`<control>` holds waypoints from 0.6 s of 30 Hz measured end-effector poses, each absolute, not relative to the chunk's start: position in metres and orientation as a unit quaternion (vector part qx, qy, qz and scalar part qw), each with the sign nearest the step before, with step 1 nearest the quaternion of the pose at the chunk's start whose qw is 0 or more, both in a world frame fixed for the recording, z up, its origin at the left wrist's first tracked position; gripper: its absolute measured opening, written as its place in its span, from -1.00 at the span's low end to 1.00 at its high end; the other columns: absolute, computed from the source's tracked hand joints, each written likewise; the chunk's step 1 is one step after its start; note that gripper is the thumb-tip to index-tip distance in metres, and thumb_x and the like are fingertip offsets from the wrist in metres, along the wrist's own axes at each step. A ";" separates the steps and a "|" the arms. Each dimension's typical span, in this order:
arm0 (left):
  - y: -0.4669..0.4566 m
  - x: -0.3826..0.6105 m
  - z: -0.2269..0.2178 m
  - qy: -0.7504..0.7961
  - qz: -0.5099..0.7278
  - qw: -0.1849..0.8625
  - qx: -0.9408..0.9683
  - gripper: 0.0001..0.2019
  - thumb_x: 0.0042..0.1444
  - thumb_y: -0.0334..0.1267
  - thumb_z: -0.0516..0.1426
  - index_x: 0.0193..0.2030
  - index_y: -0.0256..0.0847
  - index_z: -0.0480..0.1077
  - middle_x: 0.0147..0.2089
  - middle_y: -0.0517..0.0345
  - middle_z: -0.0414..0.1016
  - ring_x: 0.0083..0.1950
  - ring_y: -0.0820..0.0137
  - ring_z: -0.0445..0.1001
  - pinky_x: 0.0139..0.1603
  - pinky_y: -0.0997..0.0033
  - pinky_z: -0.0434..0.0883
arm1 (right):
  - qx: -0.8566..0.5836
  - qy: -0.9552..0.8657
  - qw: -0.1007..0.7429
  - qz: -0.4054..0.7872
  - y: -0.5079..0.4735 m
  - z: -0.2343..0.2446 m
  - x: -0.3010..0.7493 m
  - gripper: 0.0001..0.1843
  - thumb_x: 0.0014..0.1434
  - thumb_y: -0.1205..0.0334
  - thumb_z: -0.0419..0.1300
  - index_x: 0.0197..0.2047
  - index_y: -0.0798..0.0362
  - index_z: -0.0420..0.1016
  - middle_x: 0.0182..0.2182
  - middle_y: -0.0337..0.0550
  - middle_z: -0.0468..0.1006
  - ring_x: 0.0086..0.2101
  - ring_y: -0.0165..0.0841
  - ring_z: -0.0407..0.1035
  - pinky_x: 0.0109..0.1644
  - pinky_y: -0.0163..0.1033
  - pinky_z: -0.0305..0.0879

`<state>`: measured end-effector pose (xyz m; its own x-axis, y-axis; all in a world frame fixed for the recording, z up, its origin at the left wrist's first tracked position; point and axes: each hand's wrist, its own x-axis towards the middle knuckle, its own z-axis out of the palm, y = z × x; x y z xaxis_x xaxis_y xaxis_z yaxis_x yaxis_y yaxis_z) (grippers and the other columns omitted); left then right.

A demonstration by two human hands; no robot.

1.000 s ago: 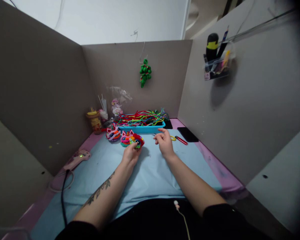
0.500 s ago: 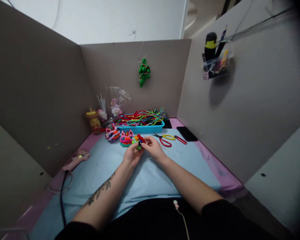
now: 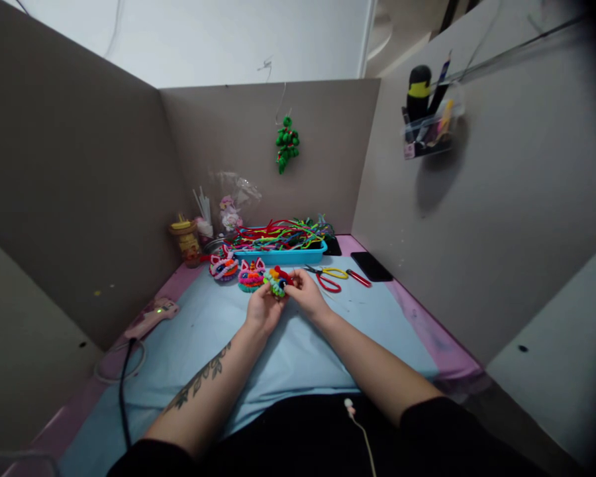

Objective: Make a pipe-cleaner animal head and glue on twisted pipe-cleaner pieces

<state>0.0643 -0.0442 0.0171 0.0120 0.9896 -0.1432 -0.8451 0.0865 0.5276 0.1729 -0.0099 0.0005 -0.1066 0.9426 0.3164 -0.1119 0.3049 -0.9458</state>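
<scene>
Both my hands meet over the light blue mat [image 3: 298, 351] and hold one small, many-coloured pipe-cleaner figure [image 3: 278, 282]. My left hand [image 3: 261, 310] grips it from the left and below, fingers curled round it. My right hand [image 3: 305, 297] pinches its red top from the right. Just behind them lie two finished pipe-cleaner faces with pink ears, one [image 3: 251, 275] close to the held figure and another [image 3: 223, 266] further left.
A blue tray [image 3: 283, 256] of loose coloured pipe cleaners stands at the back. Scissors [image 3: 328, 275] and a black phone [image 3: 371, 265] lie to the right. A pink glue gun [image 3: 151, 317] with black cord sits left. Grey partition walls enclose the desk; a green ornament [image 3: 287, 144] hangs behind.
My right hand came in from the right, near the scissors, and took hold of the figure in my left hand. The figure has since turned slightly between both hands.
</scene>
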 end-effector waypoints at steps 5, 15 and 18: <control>-0.045 0.067 0.015 0.244 0.664 0.690 0.152 -0.78 0.11 -0.43 -0.04 -0.21 -0.34 0.41 -0.30 -0.02 0.52 -0.29 0.36 0.49 -0.22 0.36 0.43 | -0.363 -0.571 0.571 0.466 -0.008 0.000 0.173 -0.76 -0.20 0.35 0.12 -0.36 0.06 0.25 -0.57 -0.42 0.22 -0.52 -0.48 0.11 -0.39 -0.35 0.09; -0.044 0.065 0.017 0.249 0.674 0.677 0.158 -0.81 0.07 -0.42 0.00 -0.24 -0.33 0.42 -0.31 -0.01 0.52 -0.30 0.37 0.47 -0.23 0.37 0.42 | -0.346 -0.593 0.564 0.459 -0.010 0.003 0.174 -0.71 -0.20 0.31 0.15 -0.30 0.05 0.26 -0.46 -0.34 0.31 -0.44 -0.44 0.21 -0.32 -0.32 0.18; -0.045 0.067 0.016 0.254 0.685 0.658 0.185 -0.84 0.03 -0.42 0.05 -0.26 -0.28 0.40 -0.31 0.07 0.51 -0.31 0.41 0.46 -0.24 0.41 0.40 | -0.382 -0.619 0.577 0.372 -0.010 0.001 0.175 -0.72 -0.15 0.29 0.15 -0.27 0.04 0.29 -0.39 -0.28 0.33 -0.43 -0.43 0.20 -0.34 -0.32 0.18</control>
